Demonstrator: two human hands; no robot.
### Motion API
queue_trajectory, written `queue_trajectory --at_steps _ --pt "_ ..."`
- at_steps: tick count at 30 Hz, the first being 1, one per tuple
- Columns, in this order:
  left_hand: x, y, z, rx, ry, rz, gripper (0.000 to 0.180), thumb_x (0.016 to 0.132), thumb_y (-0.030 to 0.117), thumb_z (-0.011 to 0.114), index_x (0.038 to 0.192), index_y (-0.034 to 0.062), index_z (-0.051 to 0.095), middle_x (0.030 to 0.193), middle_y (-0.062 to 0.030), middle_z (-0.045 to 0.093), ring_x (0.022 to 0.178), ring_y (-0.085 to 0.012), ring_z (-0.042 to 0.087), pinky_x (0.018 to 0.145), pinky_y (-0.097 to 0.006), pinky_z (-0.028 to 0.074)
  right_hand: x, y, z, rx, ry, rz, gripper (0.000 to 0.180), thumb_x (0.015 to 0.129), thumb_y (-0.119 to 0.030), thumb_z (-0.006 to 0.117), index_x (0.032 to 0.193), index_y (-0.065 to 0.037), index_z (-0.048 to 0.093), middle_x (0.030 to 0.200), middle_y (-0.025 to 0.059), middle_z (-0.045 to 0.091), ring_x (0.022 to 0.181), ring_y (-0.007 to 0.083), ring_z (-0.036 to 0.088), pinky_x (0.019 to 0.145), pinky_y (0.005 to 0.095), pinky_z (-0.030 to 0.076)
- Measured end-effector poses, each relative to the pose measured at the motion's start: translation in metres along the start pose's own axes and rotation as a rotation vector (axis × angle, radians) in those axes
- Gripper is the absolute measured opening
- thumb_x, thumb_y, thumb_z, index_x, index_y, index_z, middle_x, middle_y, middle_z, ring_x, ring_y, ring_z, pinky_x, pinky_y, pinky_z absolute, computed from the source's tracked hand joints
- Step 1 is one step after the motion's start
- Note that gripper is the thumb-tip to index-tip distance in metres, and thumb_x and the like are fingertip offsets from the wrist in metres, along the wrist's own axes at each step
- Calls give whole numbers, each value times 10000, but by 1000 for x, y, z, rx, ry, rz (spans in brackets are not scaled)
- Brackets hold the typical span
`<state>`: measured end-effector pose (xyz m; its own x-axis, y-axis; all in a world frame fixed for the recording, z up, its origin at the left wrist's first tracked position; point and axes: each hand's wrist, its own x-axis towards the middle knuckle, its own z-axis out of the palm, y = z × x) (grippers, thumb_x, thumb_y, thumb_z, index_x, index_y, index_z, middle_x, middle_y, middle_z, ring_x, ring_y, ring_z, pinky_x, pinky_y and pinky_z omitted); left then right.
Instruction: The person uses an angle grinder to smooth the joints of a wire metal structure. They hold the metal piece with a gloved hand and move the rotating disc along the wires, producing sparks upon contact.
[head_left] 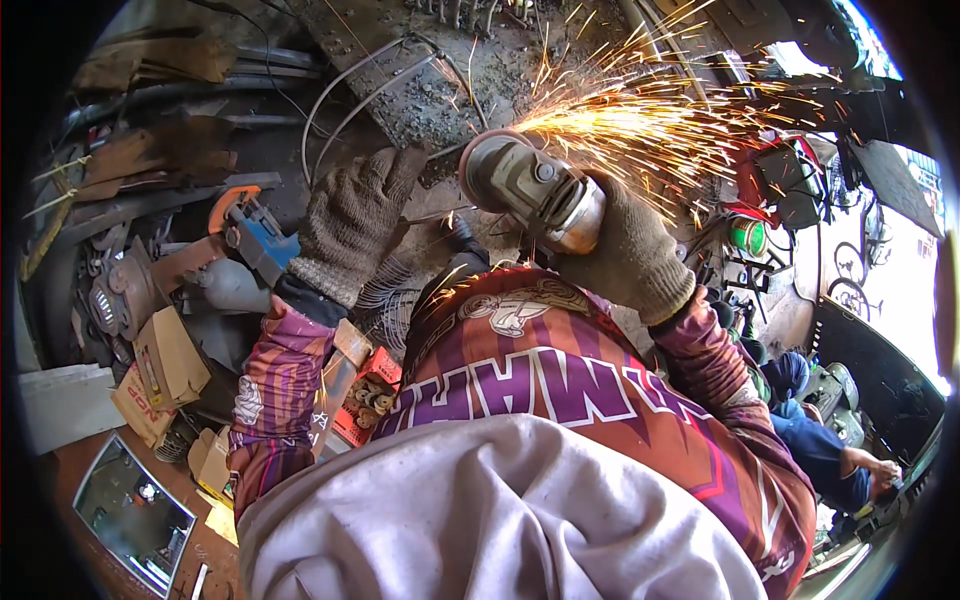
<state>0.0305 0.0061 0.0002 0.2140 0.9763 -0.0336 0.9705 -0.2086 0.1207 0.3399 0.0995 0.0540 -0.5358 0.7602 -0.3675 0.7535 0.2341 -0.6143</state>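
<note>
The gloved right hand [630,255] is gripping an angle grinder [535,190], fingers wrapped tight around it, sparks [650,120] flying. The gloved left hand [350,225] is pressing down nearby, fingers slightly spread, holding nothing visible.

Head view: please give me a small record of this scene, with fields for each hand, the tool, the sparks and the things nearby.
left hand: gloved left hand, open, fingers spread, pressing down beside the grinder
right hand: gloved right hand, grip closed on the angle grinder
sparks: spray of sparks flying to the upper right
nearby left: second grinder with blue body, cardboard boxes
nearby right: another person's arm
</note>
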Motion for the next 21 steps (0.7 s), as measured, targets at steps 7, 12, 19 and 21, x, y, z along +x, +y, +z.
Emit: queue_trajectory --at_steps 7,12,19,21 --pt "-1 -4 3 20 -15 11 868 747 215 809 1532 110 454 1385 -151 570 1226 -373 585 1011 -499 493 -1 4 1 -30 39 -30 818 722 -388 930 1367 -39 567 1168 210 722 1099 400 714 937 462 578" --pt "-2 -1 -3 12 -32 -8 860 767 216 798 1544 117 443 1399 -151 558 1223 -373 583 1008 -502 493 5 -2 -4 20 -3 -16 803 718 -388 931 1347 -41 573 1180 209 725 1103 398 716 920 467 582" --pt "-2 -2 4 69 -54 -26 865 771 220 797 1553 132 440 1393 -145 557 1210 -371 583 1015 -504 490 -5 4 -4 -36 -12 43 732 734 -377 886 1342 -81 606 1136 206 745 1053 412 729 894 489 590" --pt "-3 -2 4 95 -10 -13 868 770 210 796 1558 137 439 1389 -143 558 1216 -373 581 1018 -503 489 -8 -1 -7 20 13 43 716 734 -389 888 1324 -84 620 1129 206 749 1052 408 732 896 492 590"
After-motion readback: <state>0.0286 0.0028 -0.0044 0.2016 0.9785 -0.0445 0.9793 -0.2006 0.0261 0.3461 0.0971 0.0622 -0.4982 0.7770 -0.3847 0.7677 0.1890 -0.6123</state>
